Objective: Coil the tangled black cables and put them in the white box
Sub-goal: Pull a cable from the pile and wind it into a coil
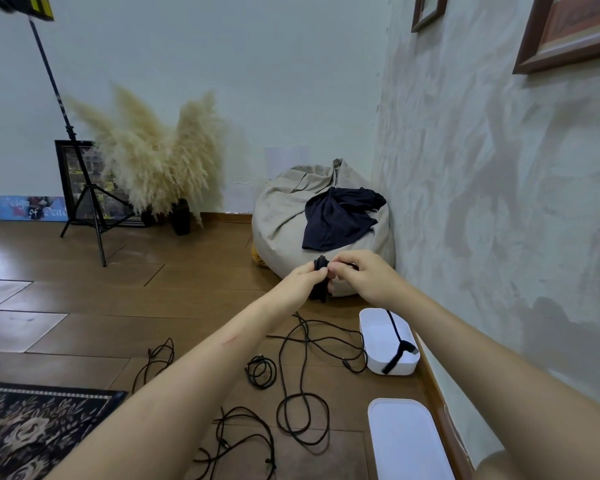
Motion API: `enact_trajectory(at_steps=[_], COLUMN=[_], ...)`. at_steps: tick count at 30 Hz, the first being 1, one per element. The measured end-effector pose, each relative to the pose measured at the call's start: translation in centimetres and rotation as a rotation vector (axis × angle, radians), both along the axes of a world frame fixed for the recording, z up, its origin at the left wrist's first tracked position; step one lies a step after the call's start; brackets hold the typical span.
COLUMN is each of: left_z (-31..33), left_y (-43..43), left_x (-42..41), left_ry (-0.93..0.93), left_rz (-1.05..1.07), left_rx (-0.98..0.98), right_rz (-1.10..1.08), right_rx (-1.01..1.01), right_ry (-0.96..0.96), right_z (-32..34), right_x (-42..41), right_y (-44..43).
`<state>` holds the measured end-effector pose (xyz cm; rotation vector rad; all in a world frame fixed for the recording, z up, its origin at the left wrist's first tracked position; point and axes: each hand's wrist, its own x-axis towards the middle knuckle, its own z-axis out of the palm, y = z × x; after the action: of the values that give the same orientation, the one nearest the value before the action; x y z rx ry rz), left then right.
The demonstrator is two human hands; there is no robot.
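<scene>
A black bundle of coiled cable is being held up off the floor, in front of the beanbag and a little beyond the box. The left hand is gripping it round the middle, fingers curled about the strands. The right hand is pinching its upper part with thumb and fingertips, and the two hands are sitting close against each other. Both forearms are reaching out bare from the bottom of the view.

Below the hands the white box is standing open by the right wall. A black cable is lying across it, one end hanging over the front wall. Its lid is lying flat on the floor nearer the person, apart from it.

More loose cables are lying on the wooden floor to the left of the box: a long one looping about, a small coil, a tangle near the bottom edge and another strand off by the left forearm.

A dark cloth is lying draped over the beanbag in the corner. Pampas grass is standing against the far wall beside a tripod, and a patterned rug is showing at the lower left
</scene>
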<state>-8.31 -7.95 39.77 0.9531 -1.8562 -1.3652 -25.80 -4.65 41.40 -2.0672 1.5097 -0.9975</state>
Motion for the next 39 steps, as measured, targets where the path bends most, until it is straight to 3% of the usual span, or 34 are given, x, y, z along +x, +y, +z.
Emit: enact_trajectory(at_steps=[4, 9, 14, 20, 31, 39], left_z=[-0.3, -1.3, -1.5, -1.2, -1.3, -1.1], left_y=[0.5, 0.7, 0.4, 1.0, 1.4, 1.3], left_x=[0.5, 0.3, 0.6, -0.1, -0.3, 0.3], left_ry=[-0.115, -0.179, -0.203, -0.139, -0.117, -0.091], left_rz=[-0.105, -0.007, 0.022, -0.001, 0.053, -0.026], left_rx=[-0.148, -0.260, -0.271, -0.262, -0.268, -0.247], right_rz=[-0.022, -0.073, -0.085, -0.130, -0.112, -0.134], right_rx=[-0.018, -0.008, 0.000, -0.061, -0.074, -0.100], right_ry=[-0.034, -0.061, 0.050, -0.060, -0.064, -0.140], right_z=[0.1, 0.2, -0.6, -0.4, -0.6, -0.6], right_x=[-0.2, -1.1, -1.9, -2.0, -1.7, -1.8], right_y=[0.1, -0.4, -0.5, -0.3, -0.1, -0.1])
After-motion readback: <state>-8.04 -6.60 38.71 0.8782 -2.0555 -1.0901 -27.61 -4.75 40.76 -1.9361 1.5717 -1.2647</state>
